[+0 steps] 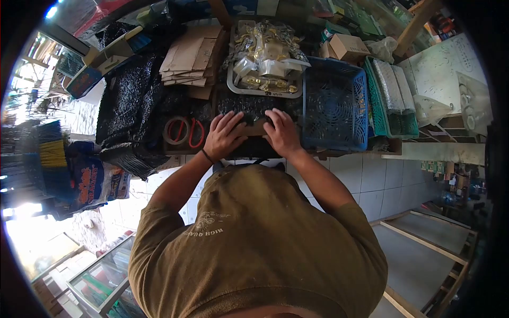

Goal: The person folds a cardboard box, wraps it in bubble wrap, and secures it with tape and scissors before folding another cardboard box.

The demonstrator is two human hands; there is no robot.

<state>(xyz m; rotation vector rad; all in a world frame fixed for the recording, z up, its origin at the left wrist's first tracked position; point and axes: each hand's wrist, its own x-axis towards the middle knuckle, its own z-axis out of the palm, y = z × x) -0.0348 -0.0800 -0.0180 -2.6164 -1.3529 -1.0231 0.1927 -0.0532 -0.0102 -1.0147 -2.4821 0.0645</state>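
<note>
My left hand [225,137] rests on the near edge of the worktable, its fingers stretched forward and apart over black bubble wrap [246,105]. Opposite it, my right hand [282,133] lies with spread fingers on the same wrap. Between the two thumbs runs a flat brown strip [255,129], perhaps cardboard; its full shape is hidden by the hands. Left of my left hand are a roll of tape [168,137] and red-handled scissors [197,143]. Beyond the wrap stands a grey tray [231,80] heaped with gold-coloured pieces in clear plastic bags.
A stack of cardboard sheets [185,58] stands at the back left, beside a large black bubble-wrap pile [127,100]. On the right are a blue plastic basket [362,108], a green basket [375,114] holding pale wrapped packs, and a small cardboard box [349,47].
</note>
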